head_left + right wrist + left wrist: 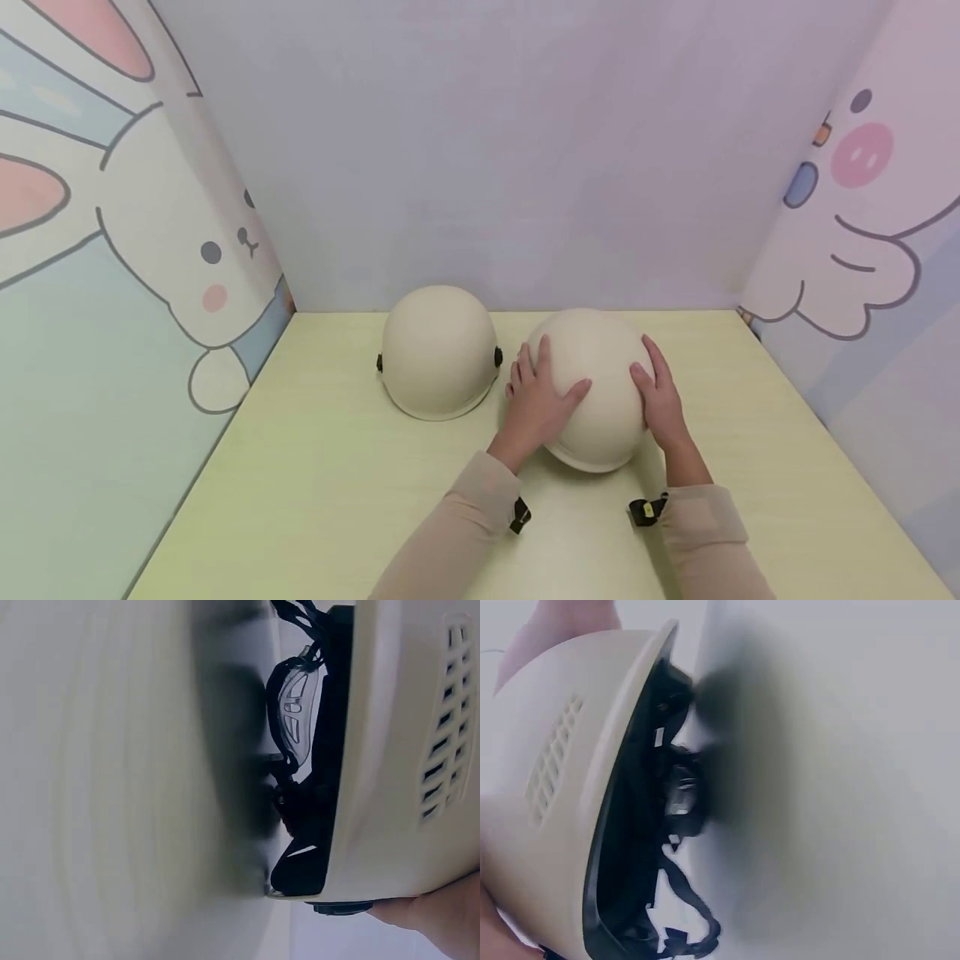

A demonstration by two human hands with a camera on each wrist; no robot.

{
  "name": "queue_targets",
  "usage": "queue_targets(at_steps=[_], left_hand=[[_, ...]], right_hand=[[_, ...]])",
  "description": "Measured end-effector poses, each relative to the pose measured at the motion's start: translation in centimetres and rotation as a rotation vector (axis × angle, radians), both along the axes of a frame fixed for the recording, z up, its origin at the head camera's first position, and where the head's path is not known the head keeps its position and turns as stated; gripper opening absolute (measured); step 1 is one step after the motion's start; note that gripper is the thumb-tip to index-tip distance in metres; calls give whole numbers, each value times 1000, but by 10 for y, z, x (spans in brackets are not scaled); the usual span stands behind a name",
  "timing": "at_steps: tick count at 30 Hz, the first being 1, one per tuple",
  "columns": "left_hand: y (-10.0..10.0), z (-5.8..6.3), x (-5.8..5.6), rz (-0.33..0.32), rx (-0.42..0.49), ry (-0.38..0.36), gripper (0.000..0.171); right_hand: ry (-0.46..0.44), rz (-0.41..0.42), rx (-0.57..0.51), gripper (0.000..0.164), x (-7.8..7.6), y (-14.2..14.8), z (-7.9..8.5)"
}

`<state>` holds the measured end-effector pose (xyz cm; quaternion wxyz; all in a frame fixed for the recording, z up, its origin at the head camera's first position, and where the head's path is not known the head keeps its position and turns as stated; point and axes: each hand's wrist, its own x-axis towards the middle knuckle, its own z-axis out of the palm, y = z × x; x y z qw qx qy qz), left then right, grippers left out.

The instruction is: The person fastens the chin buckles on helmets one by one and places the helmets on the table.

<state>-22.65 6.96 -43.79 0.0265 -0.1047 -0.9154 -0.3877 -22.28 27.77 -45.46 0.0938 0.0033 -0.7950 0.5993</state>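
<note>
Both hands hold a cream-white hard hat (600,358) between them, at the right half of the table. The left hand (542,404) grips its left side with fingers spread over the shell. Against the opposite side lies the right hand (662,404), thumb toward the front. Side vents (555,761) show in the left wrist view, where a black strap (686,900) hangs below the rim. In the right wrist view the rim stands apart from the tabletop, and the dark inner harness (296,712) shows beneath. A black clip (341,907) sits on the shell near the right hand.
A second cream-white hard hat (438,354) with black side knobs rests on the table to the left. The pale yellow-green table (322,500) meets a lilac back wall (487,167). Side walls carry a cartoon rabbit (187,208) and a pig-like figure (862,183).
</note>
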Motion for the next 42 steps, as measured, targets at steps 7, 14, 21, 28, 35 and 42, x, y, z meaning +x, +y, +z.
queue_targets(at_steps=[7,14,21,28,35,42], left_hand=[[6,-15,-4,22,73,-25,95],[9,-21,-6,12,132,-84,95],[16,-32,-11,-18,137,-115,98],[23,-36,-23,-71,143,-120,101],[35,-38,-37,-78,132,-79,100],[46,-35,-39,-81,110,-119,101]], right_hand=[[76,-9,102,66,-4,5,-4],[101,-23,177,66,-6,10,-7],[72,6,222,69,-6,19,-4],[71,-12,219,70,-13,29,-8],[90,-69,267,69,-24,40,-14],[75,-85,281,69,-25,51,-13]])
